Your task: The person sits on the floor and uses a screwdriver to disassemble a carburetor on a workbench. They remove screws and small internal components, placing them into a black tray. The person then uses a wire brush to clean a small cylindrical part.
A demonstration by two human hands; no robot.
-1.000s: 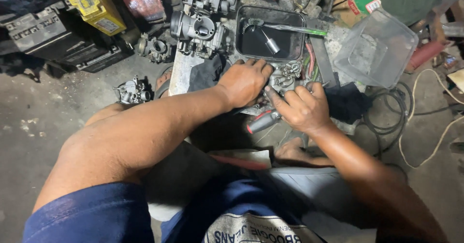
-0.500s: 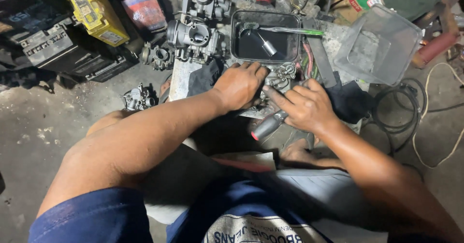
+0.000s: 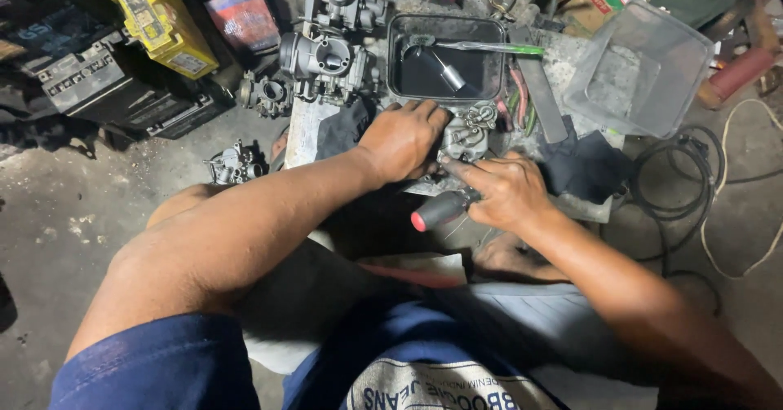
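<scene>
My left hand point(image 3: 404, 138) presses down on a grey metal carburetor point(image 3: 466, 131) that lies on a worn board, fingers curled over its left side. My right hand point(image 3: 504, 191) grips a screwdriver with a dark handle and red end cap point(image 3: 440, 209); its shaft points up into the carburetor and is hidden by my fingers. Just beyond the carburetor sits a black rectangular tray point(image 3: 395, 59) holding a small metal part and a green-handled tool point(image 3: 489, 48).
More carburetor bodies point(image 3: 326, 51) stand at the back left, another point(image 3: 232, 164) lies on the concrete floor. A yellow battery point(image 3: 159, 19) and black batteries point(image 3: 98, 84) are far left. A clear plastic tub point(image 3: 640, 72) and coiled cables point(image 3: 677, 182) lie to the right.
The screwdriver handle has come further into view below my right hand. Both hands stay on the carburetor; the view has shifted slightly.
</scene>
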